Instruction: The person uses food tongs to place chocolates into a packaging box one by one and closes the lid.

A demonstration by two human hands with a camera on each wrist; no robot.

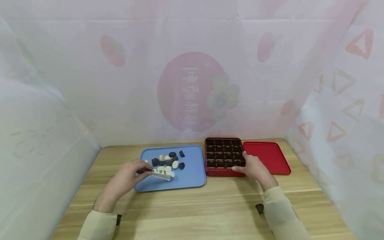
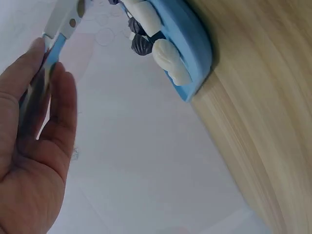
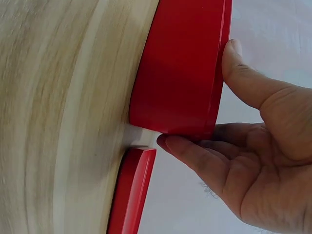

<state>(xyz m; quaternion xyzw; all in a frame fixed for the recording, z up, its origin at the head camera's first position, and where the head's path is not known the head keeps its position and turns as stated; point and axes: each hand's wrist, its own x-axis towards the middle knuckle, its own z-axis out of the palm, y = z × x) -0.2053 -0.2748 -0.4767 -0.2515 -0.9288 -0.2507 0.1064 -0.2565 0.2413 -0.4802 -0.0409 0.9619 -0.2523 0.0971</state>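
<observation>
My left hand [image 1: 127, 174] grips a pair of tongs [image 1: 161, 175] by the dark handle, above the near left part of a blue tray [image 1: 192, 175]. Holes run along one pale arm of the tongs [image 2: 62, 18] in the left wrist view. White and dark chocolate-like pieces [image 1: 168, 162] lie on the tray; a white one is at the tongs' tips, but whether it is pinched I cannot tell. My right hand [image 1: 255, 167] holds the near right corner of a red box [image 1: 223, 172], thumb on the near rim and fingers along the right side. Dark square compartments [image 1: 223, 153] fill the box.
A flat red lid or tray [image 1: 267, 156] lies right of the box, with a narrow gap between them in the right wrist view. Everything stands on a wooden table [image 1: 192, 213]. Printed white sheets [image 1: 135, 100] enclose its back and sides.
</observation>
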